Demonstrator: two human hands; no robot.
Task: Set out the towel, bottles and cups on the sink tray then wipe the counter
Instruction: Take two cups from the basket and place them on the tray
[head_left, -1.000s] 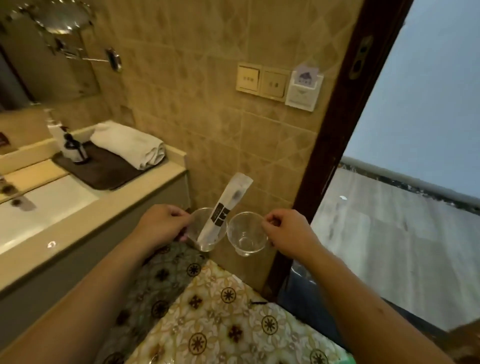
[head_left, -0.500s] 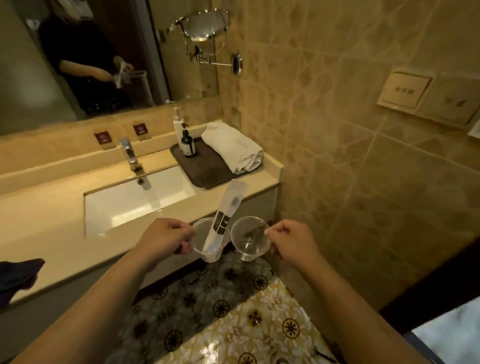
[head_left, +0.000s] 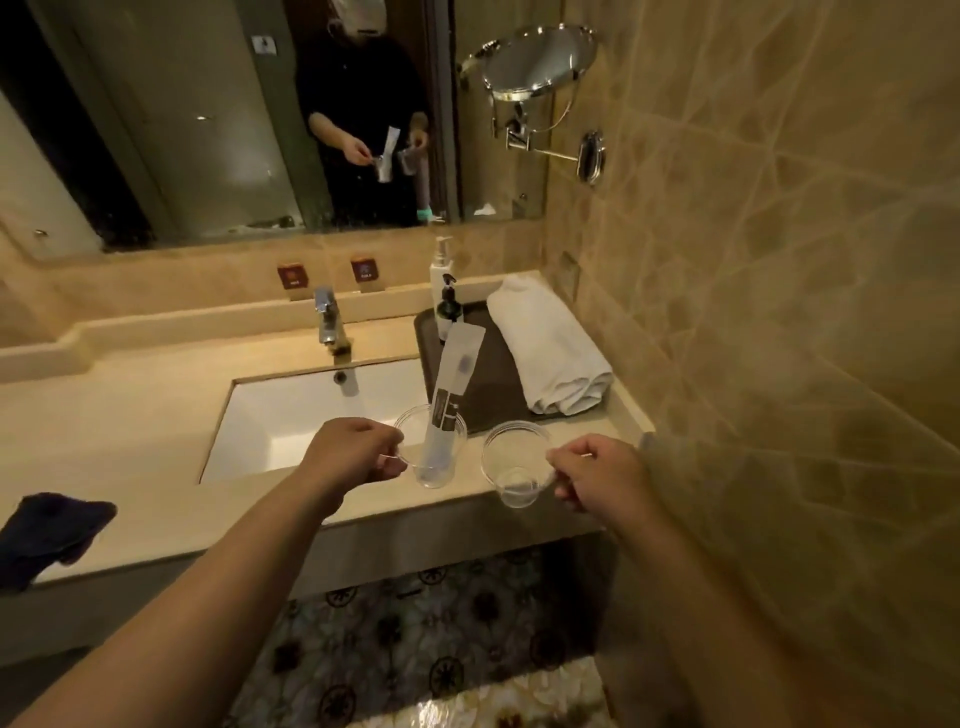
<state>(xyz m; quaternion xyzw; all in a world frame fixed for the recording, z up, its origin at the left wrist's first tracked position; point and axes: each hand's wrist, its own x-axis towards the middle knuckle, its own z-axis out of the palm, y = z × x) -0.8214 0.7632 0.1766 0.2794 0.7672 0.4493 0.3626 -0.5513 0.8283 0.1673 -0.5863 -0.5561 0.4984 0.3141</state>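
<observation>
My left hand (head_left: 358, 457) grips a clear plastic cup (head_left: 434, 462) by its rim; a long white sachet (head_left: 457, 374) stands upright in it. An empty clear cup (head_left: 514, 467) is pinched at the rim by my right hand (head_left: 597, 478). Both cups hover over the counter's front edge, just in front of the dark tray (head_left: 488, 384). On the tray lie a rolled white towel (head_left: 550, 353) at the right and a small dark pump bottle (head_left: 449, 312) at the back left. A white pump bottle (head_left: 441, 270) stands behind it.
The white sink basin (head_left: 311, 410) and chrome tap (head_left: 330, 322) sit left of the tray. A dark cloth (head_left: 47, 535) lies on the beige counter (head_left: 130, 415) at the far left. A tiled wall with a swing-arm mirror (head_left: 540, 62) closes the right side.
My view has swung left from the doorway to face the sink. Both hands, still holding the cups, have come forward over the counter's front edge near the tray.
</observation>
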